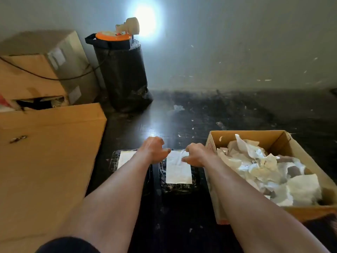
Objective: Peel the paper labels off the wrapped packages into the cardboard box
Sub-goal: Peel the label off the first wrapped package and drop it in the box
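Two wrapped packages [177, 185] lie on the dark floor just left of the cardboard box [246, 133] of torn paper. The right hand [196, 155] pinches the far edge of one white label [178, 171]; the left hand [153, 149], fingers curled, presses beside it.

Both forearms bare from elbow to wrist; no sleeves visible in frame. Hands [175, 152] bare: no gloves, rings, watch or bands seen on the left hand [153, 149] or the right hand [196, 155]. Dark rounded cloth [67, 245] at lower left edge, likely a garment; type cannot be told.
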Demonstrator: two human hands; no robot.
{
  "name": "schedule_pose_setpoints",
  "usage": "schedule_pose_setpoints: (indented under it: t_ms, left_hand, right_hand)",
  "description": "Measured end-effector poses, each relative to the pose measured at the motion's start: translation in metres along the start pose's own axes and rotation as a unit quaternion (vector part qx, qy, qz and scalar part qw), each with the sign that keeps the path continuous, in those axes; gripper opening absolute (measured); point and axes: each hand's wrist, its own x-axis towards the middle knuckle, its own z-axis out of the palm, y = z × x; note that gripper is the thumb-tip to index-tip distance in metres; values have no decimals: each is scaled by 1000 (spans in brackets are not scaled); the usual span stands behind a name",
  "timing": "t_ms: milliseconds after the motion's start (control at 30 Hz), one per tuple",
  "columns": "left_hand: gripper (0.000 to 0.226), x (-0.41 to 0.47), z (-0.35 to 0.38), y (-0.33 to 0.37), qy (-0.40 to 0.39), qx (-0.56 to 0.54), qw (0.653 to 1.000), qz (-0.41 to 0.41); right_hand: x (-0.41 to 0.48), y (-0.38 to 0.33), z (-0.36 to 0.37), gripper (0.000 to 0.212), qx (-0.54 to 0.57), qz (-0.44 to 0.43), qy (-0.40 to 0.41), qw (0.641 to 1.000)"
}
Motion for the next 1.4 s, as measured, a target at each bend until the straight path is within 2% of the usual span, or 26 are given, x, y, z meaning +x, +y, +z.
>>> schedule_pose_setpoints:
  t_ms: [100,267,467,533,700,833,967,1167,1267,1400]
  left_hand:
    - [32,0,19,-3,-10,2,1000,-14]
    - [15,-9,57,-6,-1,-46,994,-103]
    - [40,-15,90,-2,61,-161,970,-170]
    - [47,-14,96,-4,60,-198,959,-195]
    - [52,-16,103,-9,41,-312,924,-217]
    - [54,-16,108,-14,46,-356,908,-218]
    - [57,-18,116,-19,47,-412,885,-209]
    - [60,-17,120,-24,33,-493,847,-198]
    - [61,-15,121,-27,22,-513,834,-203]
    - [62,-12,120,-27,8,-515,834,-199]
  right_hand:
    - [6,9,14,44,-14,-4,-13,1000]
    - [14,18,33,38,-22,-16,-10,1000]
    - [14,23,48,42,1,-24,56,998]
    - [16,23,50,41,10,-23,70,997]
    - [21,23,49,34,31,-11,68,997]
    - [30,24,43,34,77,10,50,996]
    - [37,25,43,54,105,9,36,994]
    - [48,18,41,73,113,-29,-19,993]
    - [54,19,39,64,115,-31,-26,993]
    - [62,19,43,34,132,-32,20,991]
